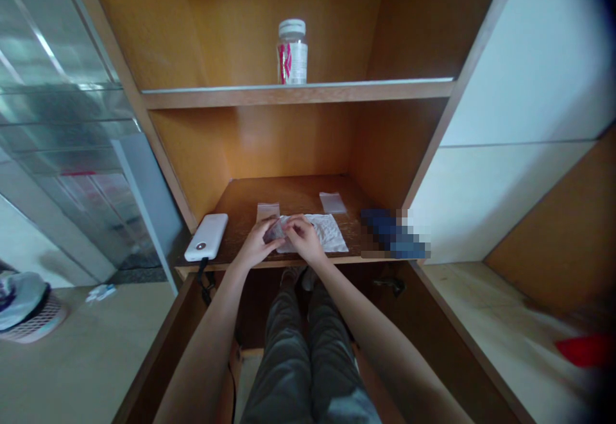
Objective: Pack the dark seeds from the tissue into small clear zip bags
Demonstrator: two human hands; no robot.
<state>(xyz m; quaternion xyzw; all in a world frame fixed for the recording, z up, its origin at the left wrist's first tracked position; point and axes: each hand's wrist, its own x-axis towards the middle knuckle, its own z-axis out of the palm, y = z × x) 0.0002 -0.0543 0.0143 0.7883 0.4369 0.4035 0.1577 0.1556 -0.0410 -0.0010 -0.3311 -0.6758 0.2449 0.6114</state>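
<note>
Both my hands meet on a small clear plastic bag (275, 230) at the front of a dark wooden shelf (298, 194). My left hand (257, 242) pinches the bag's left side. My right hand (303, 237) has its fingers curled over the bag's right edge and rests on a white sheet of paper (332, 231). Another small clear bag (267, 210) lies just behind my left hand, and a third (332, 202) lies farther back to the right.
A white power bank (207, 237) with a black cable lies at the shelf's left front. A blurred blue object (392, 233) sits at the right front. A white-capped bottle (292, 52) stands on the upper shelf. A glass door is at left, a red object (584, 349) at lower right.
</note>
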